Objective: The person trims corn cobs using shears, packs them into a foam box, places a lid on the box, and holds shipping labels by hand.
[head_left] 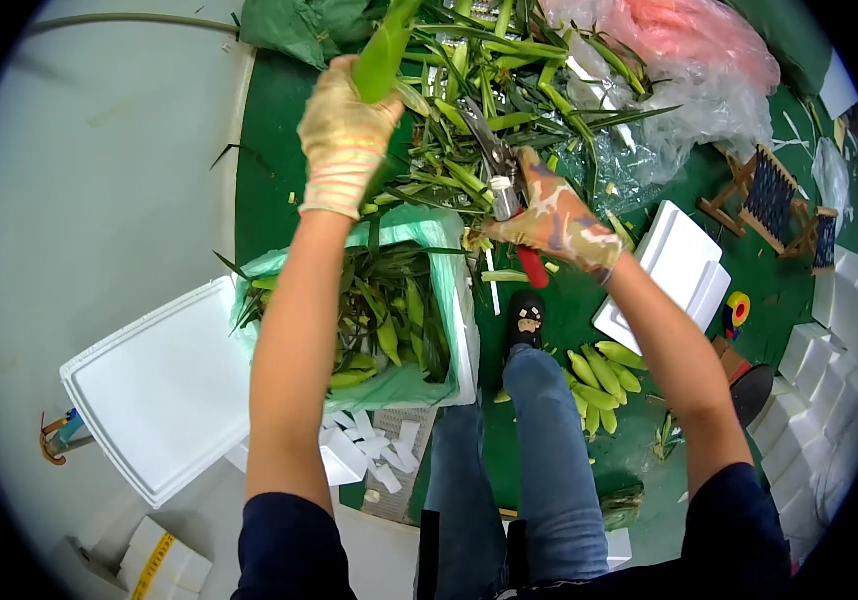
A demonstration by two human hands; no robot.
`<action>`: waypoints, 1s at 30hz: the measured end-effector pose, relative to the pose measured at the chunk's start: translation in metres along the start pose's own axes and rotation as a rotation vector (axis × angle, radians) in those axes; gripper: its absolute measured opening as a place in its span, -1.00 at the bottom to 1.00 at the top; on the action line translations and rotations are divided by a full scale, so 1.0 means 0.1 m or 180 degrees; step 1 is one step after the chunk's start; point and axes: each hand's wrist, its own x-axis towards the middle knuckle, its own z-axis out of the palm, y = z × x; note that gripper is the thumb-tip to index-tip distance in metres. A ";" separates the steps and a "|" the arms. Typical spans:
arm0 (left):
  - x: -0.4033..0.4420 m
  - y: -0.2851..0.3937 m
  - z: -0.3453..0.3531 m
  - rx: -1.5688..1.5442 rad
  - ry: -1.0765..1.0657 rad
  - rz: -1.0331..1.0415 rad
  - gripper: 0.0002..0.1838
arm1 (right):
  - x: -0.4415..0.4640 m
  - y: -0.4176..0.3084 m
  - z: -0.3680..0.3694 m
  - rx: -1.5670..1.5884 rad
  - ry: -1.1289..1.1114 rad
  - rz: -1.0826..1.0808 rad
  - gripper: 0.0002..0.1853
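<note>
My left hand (349, 135), in a pale work glove, is closed around a green corn ear in its husk (382, 62) and holds it up over a heap of cut leaves and stalks (454, 165). Lower and to the right, my right hand (561, 218), in a camouflage-patterned glove, grips pruning shears (497, 160) with red handles, their blades pointing up toward the heap. Below my hands stands a white foam box (464, 335) lined with a green plastic bag (411, 222). Leafy corn ears (387, 335) fill it, partly hidden by my left forearm.
Several trimmed corn ears (604, 375) lie on the green floor right of my legs. Foam lids lie left (154, 390) and right (664, 275). Clear plastic sheeting (709, 95) and a folding stool (769, 205) are at upper right, a tape roll (739, 308) below.
</note>
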 end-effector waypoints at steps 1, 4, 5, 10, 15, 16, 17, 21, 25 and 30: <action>0.04 -0.07 0.00 0.0235 0.0170 0.0293 -0.55 | -0.01 -0.04 -0.05 -0.0018 0.0098 -0.0060 -0.15; 0.00 -0.17 0.01 0.0645 0.0241 0.0812 -0.53 | 0.12 0.06 -0.08 -0.0090 0.0127 -0.0478 -0.26; -0.07 -0.14 -0.01 0.0871 0.0038 0.0968 -0.50 | 0.17 -0.03 -0.12 -0.0260 -0.0100 -0.0120 -0.13; -0.36 0.09 -0.07 0.1860 -0.1017 0.0829 -0.40 | 0.27 -0.11 -0.08 0.0177 -0.0242 -0.0224 -0.29; -0.50 0.02 -0.05 0.1700 -0.1002 0.0716 -0.41 | 0.23 -0.20 -0.02 0.1020 -0.0316 0.0622 -0.57; -0.50 -0.02 -0.02 0.1554 -0.0980 0.0784 -0.43 | 0.26 -0.10 0.09 0.1310 -0.0131 0.1018 -0.67; -0.53 -0.07 0.02 0.1398 -0.0965 0.0852 -0.45 | 0.27 -0.06 0.10 0.1865 -0.0075 0.0808 -0.67; -0.70 -0.23 0.03 -0.2931 -0.0810 -0.0265 -0.51 | 0.12 0.13 0.20 0.2211 -0.0257 0.0709 -0.33; -1.10 -0.13 -0.01 -0.4117 -0.1372 -0.1704 -0.47 | -0.33 0.06 0.63 0.0817 0.0160 0.0287 0.00; -1.87 -0.19 0.37 -0.4683 -0.1528 -0.1795 -0.48 | -0.65 0.13 1.05 0.1282 0.0460 0.0761 -0.21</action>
